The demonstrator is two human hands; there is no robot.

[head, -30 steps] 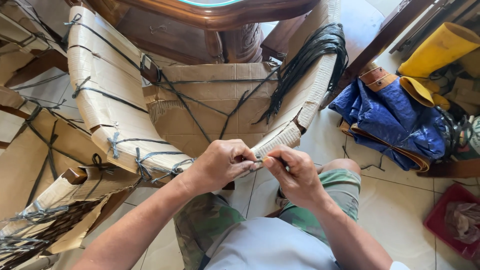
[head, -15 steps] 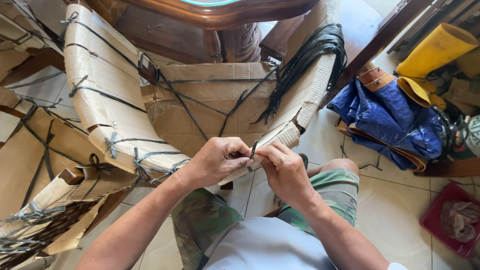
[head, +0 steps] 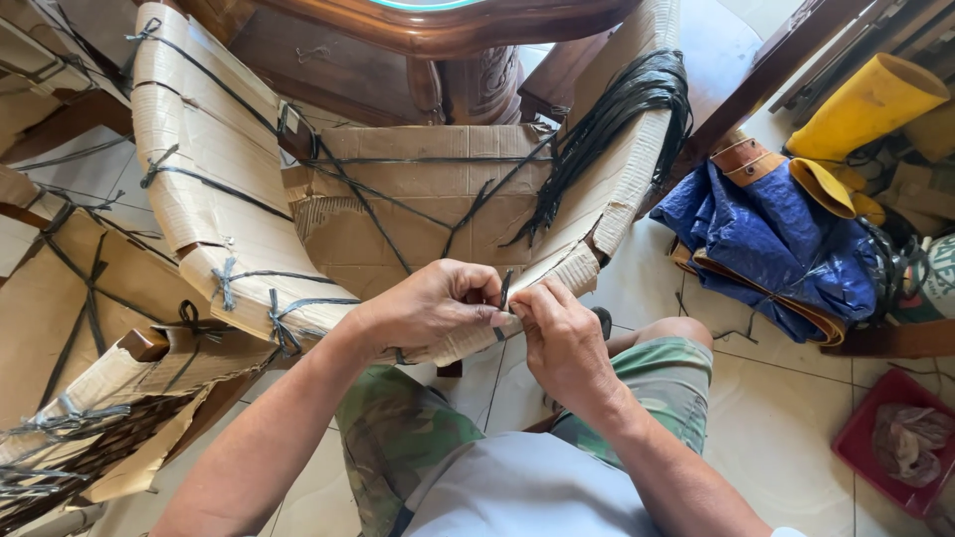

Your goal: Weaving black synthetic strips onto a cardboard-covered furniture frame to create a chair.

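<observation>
Both hands have closed together, fingers (head: pixel 476 294) pinching black strap (head: pixel 505 288) upright.

The person wears a plain light grey shirt (head: pixel 517 492) and camouflage shorts (head: pixel 398 438) in green, brown and tan patches. Both forearms are bare, with no watch, glove or sleeve showing.

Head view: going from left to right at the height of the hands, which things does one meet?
Cardboard-wrapped armrest → left hand → black strap → right hand → blue tarp → red tray.
</observation>
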